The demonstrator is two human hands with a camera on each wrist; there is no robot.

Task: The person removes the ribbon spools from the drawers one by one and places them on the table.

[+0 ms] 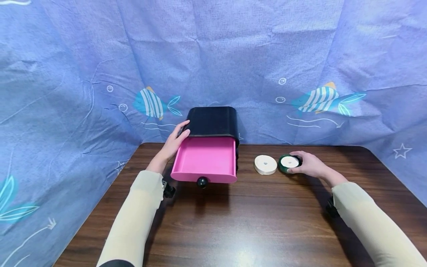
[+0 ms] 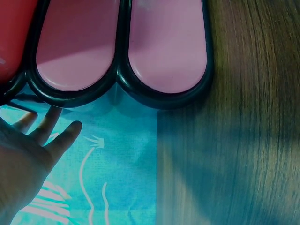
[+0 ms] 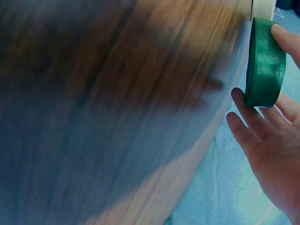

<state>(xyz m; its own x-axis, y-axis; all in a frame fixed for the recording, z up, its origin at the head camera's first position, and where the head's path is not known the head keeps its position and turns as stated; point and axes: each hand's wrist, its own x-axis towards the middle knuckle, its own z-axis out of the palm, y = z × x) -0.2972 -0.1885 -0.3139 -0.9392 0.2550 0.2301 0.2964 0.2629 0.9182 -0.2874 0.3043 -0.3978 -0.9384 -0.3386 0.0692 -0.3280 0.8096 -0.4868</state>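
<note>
A black drawer cabinet (image 1: pixel 212 121) stands at the back of the table, its top pink drawer (image 1: pixel 205 157) pulled out. My left hand (image 1: pixel 173 142) rests against the cabinet's left side near the top, fingers extended. In the left wrist view, two closed pink drawer fronts (image 2: pixel 168 44) show below the pulled-out one. To the right, my right hand (image 1: pixel 308 164) grips a roll of green ribbon (image 3: pixel 266 63) by its edge, thumb on one side and fingers on the other. Beside that roll, on its left, lies a roll of white ribbon (image 1: pixel 265 165), flat on the table.
The brown wooden table (image 1: pixel 267 222) runs back to a blue cloth (image 1: pixel 213 55) printed with fish, which hangs behind it and at the sides. A round black knob (image 1: pixel 202 182) sticks out from the front of the pulled-out drawer.
</note>
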